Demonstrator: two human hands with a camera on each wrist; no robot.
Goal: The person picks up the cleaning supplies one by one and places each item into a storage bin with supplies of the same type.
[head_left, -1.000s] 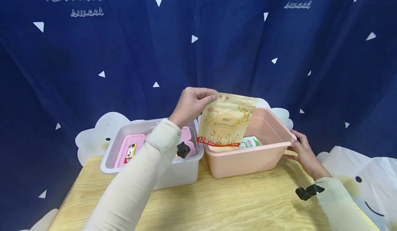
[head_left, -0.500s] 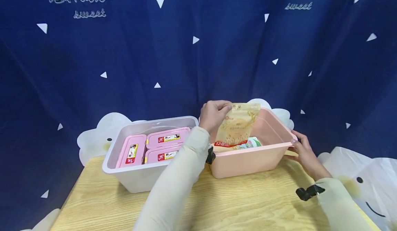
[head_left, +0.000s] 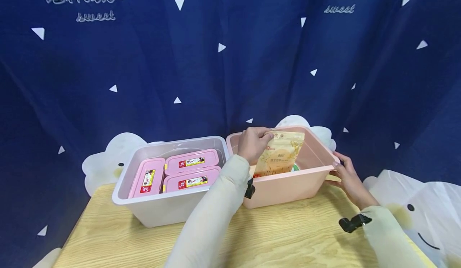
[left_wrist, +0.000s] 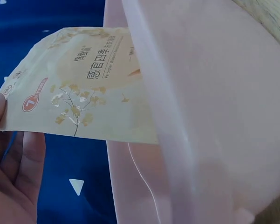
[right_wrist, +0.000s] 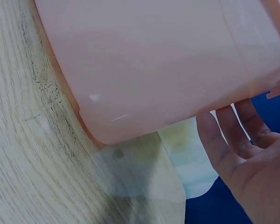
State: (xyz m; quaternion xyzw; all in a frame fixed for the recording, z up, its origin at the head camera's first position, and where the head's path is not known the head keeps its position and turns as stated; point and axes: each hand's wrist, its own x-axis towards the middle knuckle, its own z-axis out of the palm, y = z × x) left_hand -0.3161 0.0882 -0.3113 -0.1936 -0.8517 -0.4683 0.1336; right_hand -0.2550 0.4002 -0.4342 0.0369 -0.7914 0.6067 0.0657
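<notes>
By its top corner, my left hand (head_left: 252, 143) pinches a pale yellow pouch (head_left: 282, 154) with printed plants and Chinese text. The pouch stands tilted, its lower part down inside the peach plastic bin (head_left: 288, 190) and hidden by the front wall. In the left wrist view, thumb and fingers hold the pouch (left_wrist: 88, 84) near the bin's rim. My right hand (head_left: 351, 180) grips the bin's right end at the rim; the right wrist view shows fingers (right_wrist: 230, 133) against the outer wall. A green and white package (head_left: 295, 167) shows slightly behind the pouch.
Left of the peach bin, a whitish-grey bin (head_left: 158, 214) holds several pink lidded boxes (head_left: 192, 161). Both stand on a wooden table (head_left: 281, 236). A dark blue curtain (head_left: 201, 68) hangs behind, with white cloud shapes (head_left: 108, 164) along the table's edges.
My left hand has moved right and down, lowering the pouch from above the bin's left side into the peach bin. The right hand keeps its place on the bin.
</notes>
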